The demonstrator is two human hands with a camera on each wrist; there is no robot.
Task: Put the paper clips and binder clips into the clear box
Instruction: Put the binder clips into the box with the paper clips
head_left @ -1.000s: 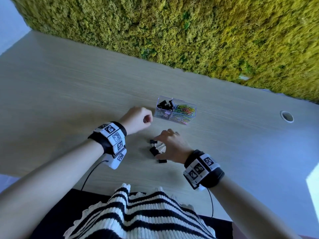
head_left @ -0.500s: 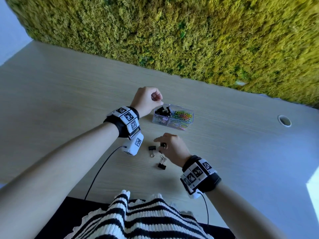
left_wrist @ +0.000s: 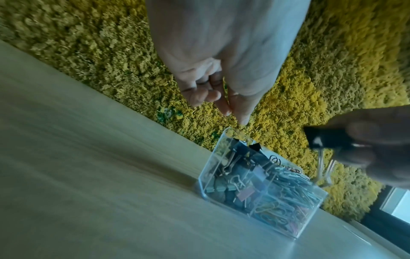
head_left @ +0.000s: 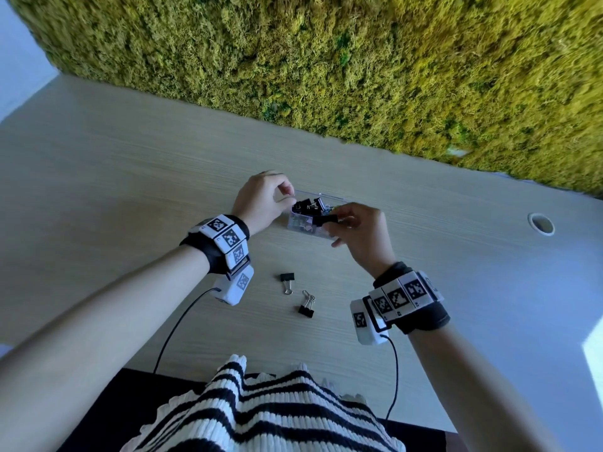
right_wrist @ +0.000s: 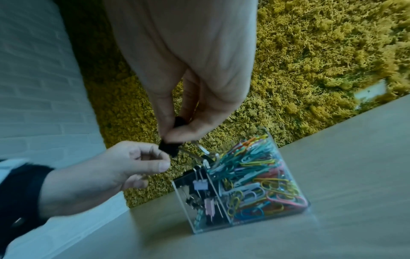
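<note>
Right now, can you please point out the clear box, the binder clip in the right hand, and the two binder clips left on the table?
clear box [right_wrist: 255, 221]: right wrist view, front wall.
held binder clip [head_left: 326, 219]: head view, black body.
left table clip [head_left: 287, 277]: head view, black body.
right table clip [head_left: 306, 310]: head view, black body.

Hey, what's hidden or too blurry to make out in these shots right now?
- Left hand: head view shows curled fingers; any held clip is hidden.
- Black binder clip pinched by right hand: mostly covered by fingers.
- Clear box: binder clip count unreadable, jumbled and blurred.
- Two binder clips on table: absent from wrist views.
</note>
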